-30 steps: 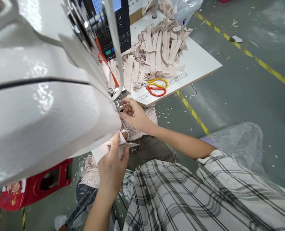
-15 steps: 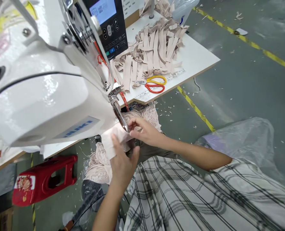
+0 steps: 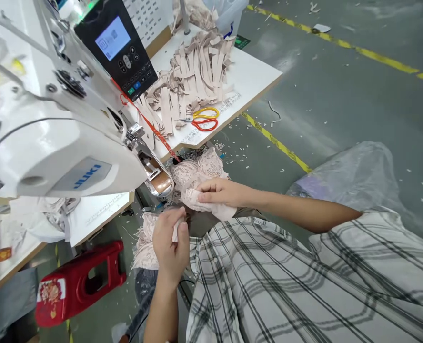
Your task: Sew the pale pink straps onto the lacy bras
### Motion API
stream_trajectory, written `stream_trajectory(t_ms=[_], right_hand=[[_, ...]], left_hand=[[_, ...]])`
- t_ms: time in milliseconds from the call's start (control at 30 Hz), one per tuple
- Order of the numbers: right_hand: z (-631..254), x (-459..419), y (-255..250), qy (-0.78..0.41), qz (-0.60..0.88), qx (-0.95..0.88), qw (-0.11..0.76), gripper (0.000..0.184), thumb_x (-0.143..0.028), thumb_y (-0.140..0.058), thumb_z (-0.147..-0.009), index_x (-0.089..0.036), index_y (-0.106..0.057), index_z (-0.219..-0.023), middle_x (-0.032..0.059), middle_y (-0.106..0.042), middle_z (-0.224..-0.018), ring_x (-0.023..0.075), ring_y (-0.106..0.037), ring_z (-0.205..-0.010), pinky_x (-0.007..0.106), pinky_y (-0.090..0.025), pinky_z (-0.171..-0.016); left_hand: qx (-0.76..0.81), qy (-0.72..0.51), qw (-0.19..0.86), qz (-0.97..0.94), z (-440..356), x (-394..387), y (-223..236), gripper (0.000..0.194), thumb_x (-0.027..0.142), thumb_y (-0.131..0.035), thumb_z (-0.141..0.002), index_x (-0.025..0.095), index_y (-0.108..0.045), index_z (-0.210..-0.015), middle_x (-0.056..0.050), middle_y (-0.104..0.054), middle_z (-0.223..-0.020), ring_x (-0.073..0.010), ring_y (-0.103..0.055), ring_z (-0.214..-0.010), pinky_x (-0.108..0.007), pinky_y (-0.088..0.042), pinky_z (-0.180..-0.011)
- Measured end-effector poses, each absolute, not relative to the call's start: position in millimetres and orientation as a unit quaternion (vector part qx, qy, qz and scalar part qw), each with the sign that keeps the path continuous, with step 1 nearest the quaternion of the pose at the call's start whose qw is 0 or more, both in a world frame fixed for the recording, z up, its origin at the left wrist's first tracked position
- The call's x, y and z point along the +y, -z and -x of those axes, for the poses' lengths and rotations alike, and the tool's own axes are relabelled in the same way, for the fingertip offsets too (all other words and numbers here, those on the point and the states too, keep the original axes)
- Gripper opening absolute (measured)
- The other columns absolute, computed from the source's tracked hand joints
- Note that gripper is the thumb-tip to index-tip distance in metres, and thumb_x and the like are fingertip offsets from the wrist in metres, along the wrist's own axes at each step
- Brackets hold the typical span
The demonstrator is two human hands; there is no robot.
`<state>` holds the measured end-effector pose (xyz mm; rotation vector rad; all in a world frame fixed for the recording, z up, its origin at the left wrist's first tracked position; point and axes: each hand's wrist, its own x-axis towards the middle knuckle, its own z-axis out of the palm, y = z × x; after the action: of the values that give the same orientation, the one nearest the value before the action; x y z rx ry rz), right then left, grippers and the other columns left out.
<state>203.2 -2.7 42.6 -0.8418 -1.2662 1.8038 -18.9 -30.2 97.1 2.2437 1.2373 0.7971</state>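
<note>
My left hand (image 3: 170, 243) is closed on the near end of a pale pink lace fabric piece (image 3: 197, 174), just below the sewing machine's arm. My right hand (image 3: 220, 191) pinches the same piece a little further right, with a folded fabric edge hanging under its fingers. The fabric lies bunched between both hands and trails down over my lap. The white sewing machine (image 3: 59, 147) stands at the left, its metal free arm (image 3: 157, 178) just left of my hands.
A heap of beige fabric strips (image 3: 188, 81) lies on the white table (image 3: 254, 78), with red and yellow scissors (image 3: 204, 119) at its front edge. The machine's control panel (image 3: 116, 47) stands behind. A red plastic stool (image 3: 77, 283) sits on the floor; a clear plastic bag (image 3: 354, 176) lies at the right.
Both hands have drawn the lace piece off the machine arm and toward my lap. The view has shifted back and right, showing more of the machine.
</note>
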Motion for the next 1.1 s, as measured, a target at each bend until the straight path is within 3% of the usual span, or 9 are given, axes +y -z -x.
stream_trajectory(t_ms=[100, 167, 233, 333, 400, 467, 600, 800, 1100], right_hand=[[-204, -7, -52, -0.657, 0.293, -0.621, 0.311, 0.037, -0.051, -0.054, -0.093, -0.017, -0.064, -0.082, -0.0029, -0.055, -0.068, 0.0091, -0.047, -0.060, 0.022, -0.037, -0.056], [-203, -12, -58, -0.569, 0.299, -0.721, 0.258, 0.034, -0.044, -0.052, -0.096, -0.017, -0.064, -0.078, -0.0025, -0.055, -0.066, 0.0096, -0.046, -0.060, 0.023, -0.035, -0.057], [-199, -18, -59, -0.414, 0.353, -0.808, 0.225, 0.028, -0.033, -0.052, -0.095, -0.017, -0.065, -0.075, 0.0000, -0.058, -0.066, 0.0117, -0.047, -0.061, 0.026, -0.032, -0.058], [-190, -23, -50, -0.184, 0.419, -0.863, 0.216, 0.025, -0.021, -0.049, -0.094, -0.017, -0.068, -0.079, 0.0047, -0.062, -0.071, 0.0155, -0.049, -0.063, 0.030, -0.029, -0.058], [-184, -23, -39, -0.120, 0.410, -0.873, 0.234, 0.027, -0.020, -0.046, -0.096, -0.019, -0.070, -0.086, 0.0056, -0.064, -0.074, 0.0174, -0.052, -0.067, 0.031, -0.032, -0.061], [-181, -24, -31, -0.109, 0.394, -0.870, 0.276, 0.026, -0.023, -0.045, -0.098, -0.022, -0.071, -0.096, 0.0065, -0.068, -0.084, 0.0194, -0.057, -0.077, 0.033, -0.040, -0.069], [-177, -31, -30, -0.151, 0.434, -0.797, 0.392, 0.029, -0.033, -0.054, -0.095, -0.024, -0.064, -0.120, 0.0108, -0.065, -0.115, 0.0248, -0.059, -0.108, 0.042, -0.048, -0.092], [-160, -39, -41, -0.223, 0.456, -0.781, 0.363, 0.031, -0.044, -0.055, -0.096, -0.022, -0.068, -0.114, 0.0089, -0.068, -0.105, 0.0223, -0.064, -0.097, 0.036, -0.051, -0.083], [-155, -33, -35, -0.167, 0.401, -0.822, 0.369, 0.019, -0.030, -0.053, -0.096, -0.021, -0.065, -0.107, 0.0107, -0.062, -0.109, 0.0223, -0.058, -0.101, 0.037, -0.049, -0.088]], left_hand=[[0.344, -0.215, 0.205, -0.891, 9, -23, -111, 0.038, 0.028, -0.038, -0.101, 0.018, -0.052, -0.136, -0.015, -0.061, -0.133, -0.0259, -0.054, -0.128, -0.045, -0.045, -0.105], [0.359, -0.105, 0.197, -0.906, 3, -20, -112, 0.035, 0.029, -0.037, -0.101, 0.015, -0.061, -0.123, -0.015, -0.069, -0.115, -0.0269, -0.062, -0.116, -0.044, -0.047, -0.100], [0.444, -0.045, 0.212, -0.869, 1, -18, -105, 0.037, 0.034, -0.038, -0.100, 0.015, -0.069, -0.093, -0.012, -0.071, -0.082, -0.0260, -0.068, -0.089, -0.041, -0.050, -0.087], [0.525, -0.087, 0.456, -0.713, 7, -17, -81, 0.045, 0.047, -0.042, -0.097, 0.017, -0.065, -0.073, -0.006, -0.063, -0.059, -0.0215, -0.064, -0.065, -0.036, -0.051, -0.073], [0.489, -0.151, 0.641, -0.573, 13, -19, -61, 0.046, 0.057, -0.048, -0.092, 0.017, -0.064, -0.077, -0.004, -0.061, -0.058, -0.0194, -0.062, -0.061, -0.034, -0.052, -0.067], [0.465, -0.213, 0.703, -0.494, 17, -24, -45, 0.046, 0.061, -0.055, -0.086, 0.016, -0.063, -0.081, -0.001, -0.058, -0.060, -0.0174, -0.061, -0.061, -0.032, -0.053, -0.066], [0.480, -0.310, 0.673, -0.470, 20, -38, -33, 0.036, 0.054, -0.058, -0.088, 0.018, -0.061, -0.084, 0.001, -0.057, -0.071, -0.0114, -0.055, -0.063, -0.024, -0.047, -0.063], [0.515, -0.338, 0.579, -0.535, 28, -50, -48, 0.033, 0.047, -0.056, -0.093, 0.018, -0.067, -0.084, 0.001, -0.058, -0.069, -0.0108, -0.048, -0.060, -0.023, -0.040, -0.058], [0.551, -0.289, 0.464, -0.630, 31, -51, -58, 0.034, 0.040, -0.048, -0.096, 0.019, -0.064, -0.075, 0.002, -0.056, -0.061, -0.0121, -0.048, -0.057, -0.024, -0.038, -0.059]])
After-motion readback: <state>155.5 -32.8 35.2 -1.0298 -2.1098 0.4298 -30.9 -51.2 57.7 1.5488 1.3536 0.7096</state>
